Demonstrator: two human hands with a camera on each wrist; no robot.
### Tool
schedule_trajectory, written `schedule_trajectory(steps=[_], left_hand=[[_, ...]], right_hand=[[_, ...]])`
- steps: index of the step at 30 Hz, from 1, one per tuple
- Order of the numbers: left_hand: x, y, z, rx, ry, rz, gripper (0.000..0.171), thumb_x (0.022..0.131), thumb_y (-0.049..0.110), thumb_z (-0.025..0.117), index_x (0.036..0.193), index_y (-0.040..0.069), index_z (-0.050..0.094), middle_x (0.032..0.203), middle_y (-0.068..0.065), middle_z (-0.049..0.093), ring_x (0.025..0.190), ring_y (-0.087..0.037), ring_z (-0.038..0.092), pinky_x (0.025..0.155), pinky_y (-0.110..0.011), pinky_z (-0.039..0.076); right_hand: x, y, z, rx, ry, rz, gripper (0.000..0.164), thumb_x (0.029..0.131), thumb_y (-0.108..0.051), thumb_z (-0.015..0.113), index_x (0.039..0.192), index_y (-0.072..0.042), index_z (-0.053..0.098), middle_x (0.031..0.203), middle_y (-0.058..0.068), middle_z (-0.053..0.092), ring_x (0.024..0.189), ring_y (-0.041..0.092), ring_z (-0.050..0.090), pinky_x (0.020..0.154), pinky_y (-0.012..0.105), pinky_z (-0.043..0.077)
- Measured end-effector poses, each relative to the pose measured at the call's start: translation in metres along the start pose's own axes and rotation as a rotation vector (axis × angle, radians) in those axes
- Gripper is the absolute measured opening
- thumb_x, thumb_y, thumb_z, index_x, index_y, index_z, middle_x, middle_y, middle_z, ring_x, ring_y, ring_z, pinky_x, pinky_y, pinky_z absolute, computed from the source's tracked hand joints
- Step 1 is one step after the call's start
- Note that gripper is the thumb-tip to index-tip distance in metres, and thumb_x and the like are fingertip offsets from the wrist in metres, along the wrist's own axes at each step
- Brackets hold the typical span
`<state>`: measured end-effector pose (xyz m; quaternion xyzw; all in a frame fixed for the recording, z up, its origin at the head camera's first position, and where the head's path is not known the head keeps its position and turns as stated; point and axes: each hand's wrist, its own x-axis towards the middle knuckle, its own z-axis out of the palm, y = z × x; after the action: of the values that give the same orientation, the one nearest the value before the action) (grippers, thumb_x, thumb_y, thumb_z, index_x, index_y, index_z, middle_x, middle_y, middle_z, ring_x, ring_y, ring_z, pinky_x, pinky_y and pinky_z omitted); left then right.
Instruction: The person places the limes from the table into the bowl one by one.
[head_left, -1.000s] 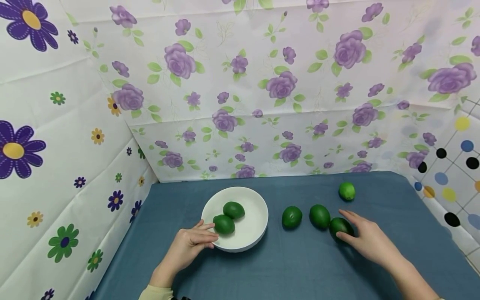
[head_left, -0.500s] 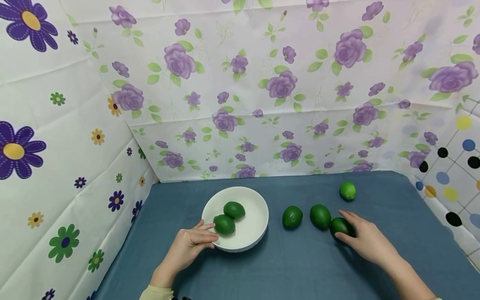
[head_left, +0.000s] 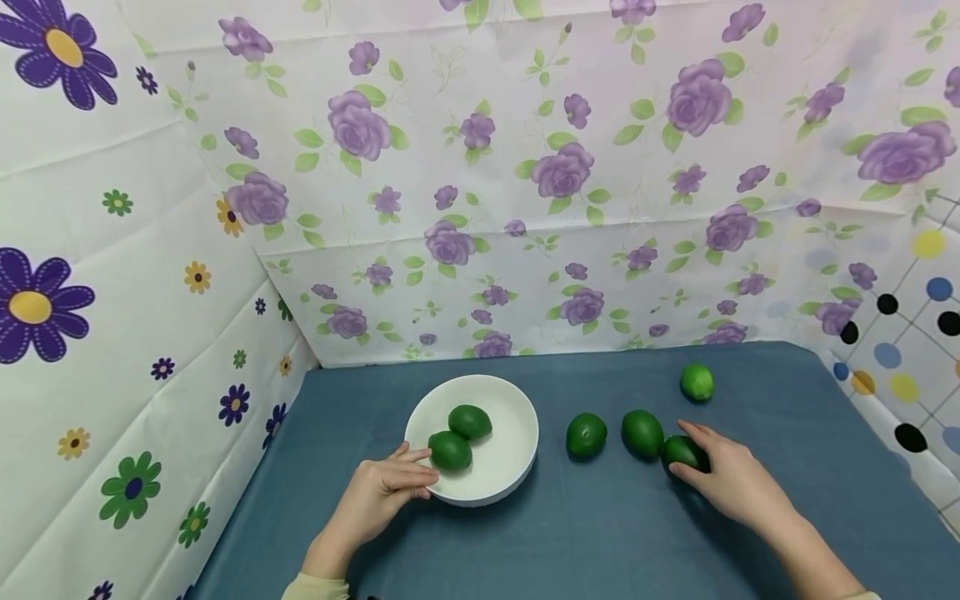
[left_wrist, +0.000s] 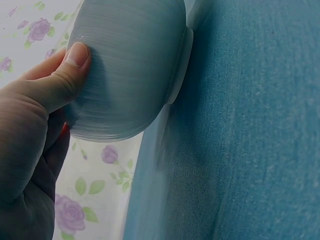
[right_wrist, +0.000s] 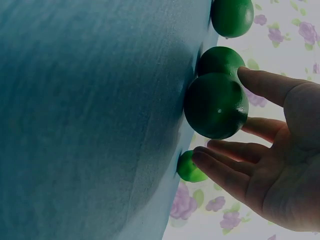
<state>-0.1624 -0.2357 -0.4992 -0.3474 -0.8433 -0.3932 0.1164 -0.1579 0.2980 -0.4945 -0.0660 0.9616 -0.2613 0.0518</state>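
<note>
In the head view my left hand (head_left: 390,487) pinches the rim of a white bowl (head_left: 506,450). The left wrist view shows the thumb (left_wrist: 75,62) on the bowl's outer wall. Two dark green limes, one farther back (head_left: 470,422) and one nearer (head_left: 450,451), lie inside. On the right, my right hand (head_left: 738,475) has thumb and fingers around a dark green lime (head_left: 682,452) resting on the cloth. The right wrist view shows the thumb at this lime's (right_wrist: 215,107) edge and the other fingers loosely spread. The palm covers part of it in the head view.
Two more dark green limes, a middle one (head_left: 642,433) close beside the held one and another (head_left: 586,436), sit toward the bowl. A lighter green lime (head_left: 697,382) lies behind my right hand. Blue cloth (head_left: 570,542) covers the table; a flowered curtain (head_left: 525,275) stands behind.
Both hands, the bowl and the limes keep their places; only the head view shifts very slightly.
</note>
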Motion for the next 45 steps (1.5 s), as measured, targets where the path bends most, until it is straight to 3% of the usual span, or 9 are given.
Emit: schedule_trajectory(steps=[6, 17, 26, 31, 39, 45], left_hand=[[0.0007, -0.0016, -0.0004, -0.005, -0.006, -0.006, 0.026, 0.080, 0.007, 0.090, 0.107, 0.009, 0.087, 0.106, 0.008, 0.081, 0.122, -0.031, 0.072, 0.127, -0.034, 0.036], [-0.0008, -0.0014, -0.0001, -0.009, -0.004, -0.010, 0.026, 0.081, 0.008, 0.090, 0.107, 0.009, 0.088, 0.107, 0.011, 0.081, 0.122, -0.030, 0.072, 0.126, -0.041, 0.038], [-0.0015, -0.0012, -0.0005, -0.009, -0.008, -0.006, 0.026, 0.081, 0.008, 0.090, 0.107, 0.010, 0.088, 0.107, 0.011, 0.080, 0.122, -0.029, 0.072, 0.126, -0.039, 0.037], [-0.0012, -0.0009, -0.0008, 0.005, -0.007, 0.001, 0.026, 0.081, 0.008, 0.090, 0.107, 0.010, 0.088, 0.107, 0.009, 0.081, 0.122, -0.028, 0.072, 0.126, -0.036, 0.037], [0.0011, -0.0004, -0.0016, 0.014, 0.004, 0.018, 0.026, 0.081, 0.007, 0.090, 0.107, 0.009, 0.087, 0.106, 0.008, 0.081, 0.120, -0.030, 0.073, 0.123, -0.046, 0.041], [-0.0013, -0.0007, -0.0008, 0.013, -0.001, 0.016, 0.026, 0.081, 0.008, 0.090, 0.107, 0.009, 0.087, 0.106, 0.008, 0.081, 0.121, -0.028, 0.073, 0.125, -0.038, 0.039]], right_hand=[[0.0023, -0.0012, -0.0009, -0.008, 0.000, 0.027, 0.084, 0.100, -0.048, 0.075, 0.160, 0.003, 0.045, 0.154, 0.039, 0.046, 0.136, 0.063, 0.047, 0.101, 0.080, 0.047], [0.0031, -0.0043, -0.0009, -0.009, -0.005, 0.058, 0.083, 0.101, -0.049, 0.074, 0.160, 0.003, 0.046, 0.152, 0.039, 0.049, 0.135, 0.062, 0.048, 0.101, 0.079, 0.048], [0.0034, -0.0057, -0.0010, 0.002, -0.031, 0.072, 0.085, 0.101, -0.050, 0.073, 0.160, 0.004, 0.045, 0.152, 0.039, 0.048, 0.135, 0.062, 0.049, 0.099, 0.078, 0.050], [0.0040, -0.0069, -0.0017, 0.008, -0.049, 0.085, 0.084, 0.102, -0.050, 0.073, 0.160, 0.004, 0.045, 0.148, 0.039, 0.052, 0.130, 0.061, 0.054, 0.093, 0.073, 0.055], [0.0068, -0.0057, -0.0015, 0.009, -0.080, 0.109, 0.083, 0.102, -0.051, 0.072, 0.159, 0.004, 0.046, 0.141, 0.040, 0.057, 0.121, 0.058, 0.060, 0.080, 0.062, 0.059], [0.0075, -0.0039, 0.0000, 0.004, -0.098, 0.122, 0.084, 0.102, -0.052, 0.071, 0.160, 0.003, 0.045, 0.141, 0.040, 0.057, 0.120, 0.057, 0.061, 0.079, 0.060, 0.059]])
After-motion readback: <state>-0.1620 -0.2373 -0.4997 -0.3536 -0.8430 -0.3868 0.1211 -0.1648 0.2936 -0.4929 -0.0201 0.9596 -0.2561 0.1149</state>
